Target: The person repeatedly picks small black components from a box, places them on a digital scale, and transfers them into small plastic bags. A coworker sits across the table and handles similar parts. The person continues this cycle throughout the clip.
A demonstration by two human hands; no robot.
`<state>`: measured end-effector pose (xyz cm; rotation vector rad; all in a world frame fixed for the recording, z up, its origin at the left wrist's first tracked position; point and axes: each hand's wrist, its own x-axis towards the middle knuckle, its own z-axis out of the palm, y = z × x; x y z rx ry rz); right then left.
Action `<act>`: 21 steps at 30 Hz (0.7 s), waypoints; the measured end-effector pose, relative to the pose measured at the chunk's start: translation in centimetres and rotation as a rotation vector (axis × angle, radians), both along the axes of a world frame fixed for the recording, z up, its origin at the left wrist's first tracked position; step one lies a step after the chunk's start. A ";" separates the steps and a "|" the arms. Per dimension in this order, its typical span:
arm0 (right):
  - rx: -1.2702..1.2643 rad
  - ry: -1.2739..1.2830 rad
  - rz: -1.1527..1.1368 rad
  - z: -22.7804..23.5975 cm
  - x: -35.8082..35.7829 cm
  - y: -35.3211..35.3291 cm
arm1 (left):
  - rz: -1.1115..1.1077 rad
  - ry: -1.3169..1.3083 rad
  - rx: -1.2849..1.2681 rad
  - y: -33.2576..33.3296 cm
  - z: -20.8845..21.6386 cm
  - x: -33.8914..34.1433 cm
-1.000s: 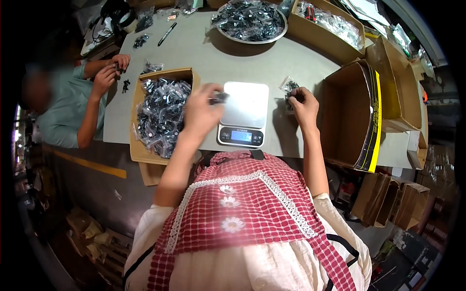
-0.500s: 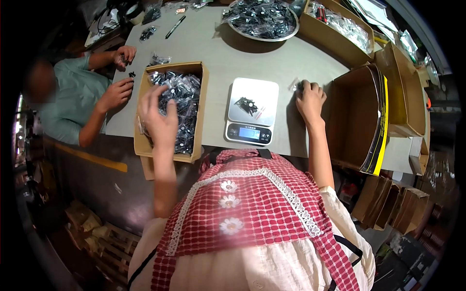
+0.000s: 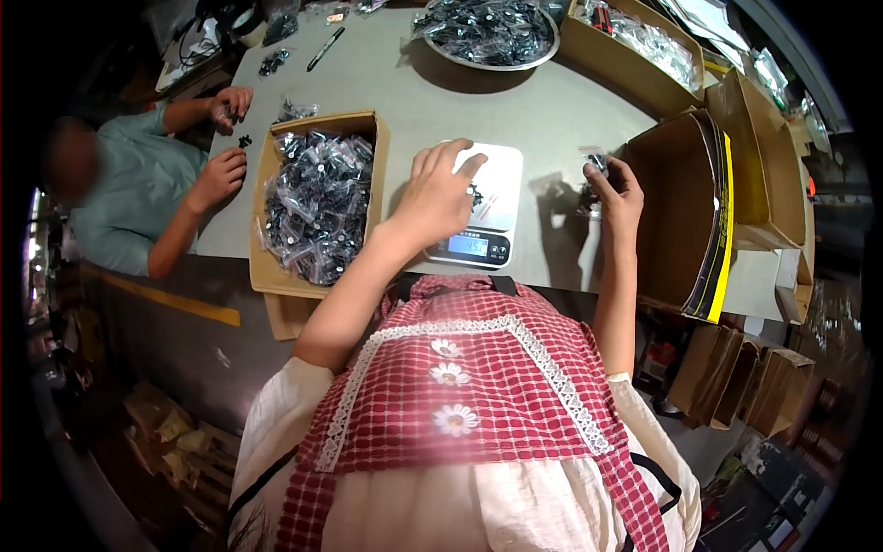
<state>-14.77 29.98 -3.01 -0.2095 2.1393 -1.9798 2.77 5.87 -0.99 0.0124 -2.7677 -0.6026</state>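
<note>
My left hand [image 3: 436, 195] reaches over the white digital scale [image 3: 508, 175], its fingers apart and partly bent. Beside and partly under it, a small clear bag of black parts [image 3: 476, 199] lies on the weighing plate. My right hand [image 3: 618, 189] pinches another small clear bag with dark parts [image 3: 596, 160] between thumb and fingers, right of the scale. More small bagged parts [image 3: 587, 201] show just below those fingers; whether they rest on the table or hang from the hand I cannot tell. To the left stands a cardboard box [image 3: 379, 152] filled with bagged black parts.
A metal bowl [image 3: 515, 66] heaped with bagged parts stands at the back. Cardboard boxes [image 3: 664, 221] line the right side, one an open carton with a yellow edge. A co-worker's hands [image 3: 223, 170] handle small black parts at the left. A pen [image 3: 326, 49] lies far left.
My left hand has moved right from the box of bagged parts to the scale. My right hand has lifted slightly to the right, with a bag raised in its fingers.
</note>
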 end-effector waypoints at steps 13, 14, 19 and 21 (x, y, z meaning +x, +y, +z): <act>0.455 0.332 0.350 0.7 1.8 -3.1 | 0.211 -0.291 0.192 -0.6 -0.6 1.3; 0.613 0.538 0.272 -1.2 0.6 -2.1 | 0.278 -0.179 0.169 -0.8 0.2 2.1; 1.025 0.473 0.154 -3.4 0.8 2.2 | 0.577 0.254 -0.018 -4.7 4.9 7.3; 0.976 0.401 0.198 -3.4 1.0 2.8 | 0.605 0.297 -0.114 -6.3 5.3 8.1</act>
